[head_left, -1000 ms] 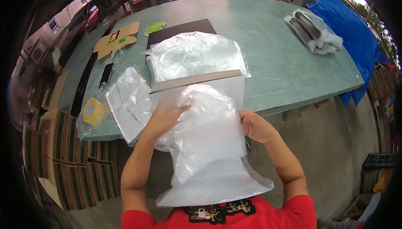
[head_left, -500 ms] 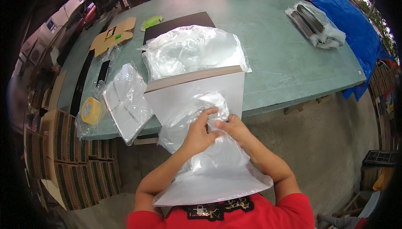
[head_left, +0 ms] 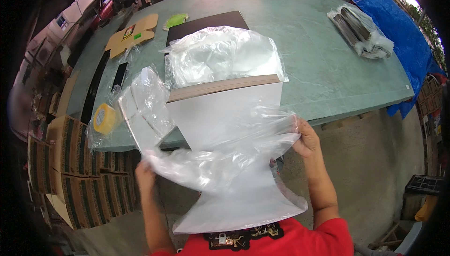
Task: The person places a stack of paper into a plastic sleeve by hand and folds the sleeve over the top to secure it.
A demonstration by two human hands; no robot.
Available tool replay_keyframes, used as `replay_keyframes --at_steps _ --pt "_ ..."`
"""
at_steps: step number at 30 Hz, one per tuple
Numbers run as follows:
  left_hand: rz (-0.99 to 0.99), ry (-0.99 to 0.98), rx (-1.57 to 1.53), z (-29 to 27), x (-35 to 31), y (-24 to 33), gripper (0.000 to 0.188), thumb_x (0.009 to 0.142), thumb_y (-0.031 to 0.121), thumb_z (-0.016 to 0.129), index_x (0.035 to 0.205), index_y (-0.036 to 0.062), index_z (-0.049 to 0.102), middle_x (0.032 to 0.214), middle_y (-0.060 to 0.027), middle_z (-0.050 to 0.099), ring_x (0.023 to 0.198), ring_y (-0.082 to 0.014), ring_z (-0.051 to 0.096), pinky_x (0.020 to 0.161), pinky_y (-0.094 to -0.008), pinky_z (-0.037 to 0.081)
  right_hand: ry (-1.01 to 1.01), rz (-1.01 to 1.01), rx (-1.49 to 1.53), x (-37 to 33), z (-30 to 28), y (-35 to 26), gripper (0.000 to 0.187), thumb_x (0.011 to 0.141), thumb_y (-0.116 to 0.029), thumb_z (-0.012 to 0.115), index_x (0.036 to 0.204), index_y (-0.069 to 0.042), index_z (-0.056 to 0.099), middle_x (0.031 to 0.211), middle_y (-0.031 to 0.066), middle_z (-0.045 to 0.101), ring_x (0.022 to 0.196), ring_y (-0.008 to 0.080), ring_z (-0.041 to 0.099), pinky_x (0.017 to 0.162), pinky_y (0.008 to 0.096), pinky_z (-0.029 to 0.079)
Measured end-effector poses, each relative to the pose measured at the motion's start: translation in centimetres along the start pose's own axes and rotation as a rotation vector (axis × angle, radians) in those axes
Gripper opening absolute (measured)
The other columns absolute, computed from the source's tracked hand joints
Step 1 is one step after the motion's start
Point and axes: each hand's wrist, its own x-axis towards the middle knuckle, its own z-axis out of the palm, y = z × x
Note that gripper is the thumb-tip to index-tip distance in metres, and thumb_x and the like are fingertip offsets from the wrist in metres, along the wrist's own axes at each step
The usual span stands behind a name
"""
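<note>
A clear plastic bag [head_left: 225,150] is stretched out between both hands, in front of my chest. My left hand [head_left: 146,172] grips its lower left end and my right hand [head_left: 307,139] grips its upper right edge. Under the bag a large white flat sheet [head_left: 225,115] leans from the table edge down to my lap, where its wide lower end [head_left: 243,209] rests. Behind it lies a heap of crumpled clear plastic bags [head_left: 220,54] on a stack of sheets.
The green table [head_left: 309,36] carries a plastic-wrapped white carton blank [head_left: 145,106], a yellow tape roll [head_left: 104,118], brown die-cut cardboard [head_left: 131,35], a dark board [head_left: 206,22] and a wrapped bundle [head_left: 361,31]. Stacked cartons [head_left: 61,162] stand at left, a blue tarp [head_left: 398,31] at right.
My hands were together at the bag's middle; now they have pulled apart, left hand down-left and right hand up-right, spreading the bag wide over the white sheet.
</note>
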Motion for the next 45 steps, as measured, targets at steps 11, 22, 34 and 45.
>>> replay_keyframes --at_steps 11,22,34,45 --pt "0.478 -0.393 0.054 9.4 -1.1 15.1 0.016 0.07 -0.002 0.05 0.086 0.0003 0.052 0.081 -0.0071 0.051 0.066 -0.0118 0.05 0.057 -0.0233 0.045 -0.311 0.155 -0.519 0.4 8.5 4.5 0.013 0.078 -0.013 0.057 0.078 0.0 0.056 0.072 0.0081 0.059 0.064 0.0149 0.057 0.058 0.0267 0.046" --pt "0.285 -0.847 0.153 12.3 -0.9 15.7 0.014 0.078 0.016 0.055 0.083 0.0032 0.057 0.069 -0.0067 0.058 0.069 -0.0128 0.054 0.066 -0.0272 0.043 -0.186 0.034 -0.443 -0.2 6.9 1.8 0.014 0.076 -0.015 0.061 0.072 -0.004 0.054 0.067 0.0024 0.056 0.06 0.01 0.052 0.053 0.0227 0.041" --pt "0.659 0.268 0.467 3.0 2.7 13.6 0.013 0.073 0.012 0.057 0.081 0.0009 0.056 0.074 -0.0107 0.058 0.069 -0.0155 0.055 0.065 -0.0291 0.044 -0.155 0.021 -0.622 -1.0 8.3 1.8 0.021 0.078 -0.017 0.059 0.063 -0.004 0.052 0.076 0.008 0.056 0.07 0.0127 0.054 0.062 0.0268 0.043" --pt "0.479 -0.505 0.016 10.9 -2.8 17.5 0.036 0.074 0.011 0.06 0.103 -0.0023 0.042 0.09 -0.0128 0.051 0.078 -0.0168 0.052 0.067 -0.0275 0.045 -0.354 -0.21 -0.861 0.7 14.2 0.5 0.029 0.078 -0.029 0.058 0.089 -0.002 0.054 0.078 0.0031 0.055 0.076 0.0118 0.05 0.069 0.0255 0.041"
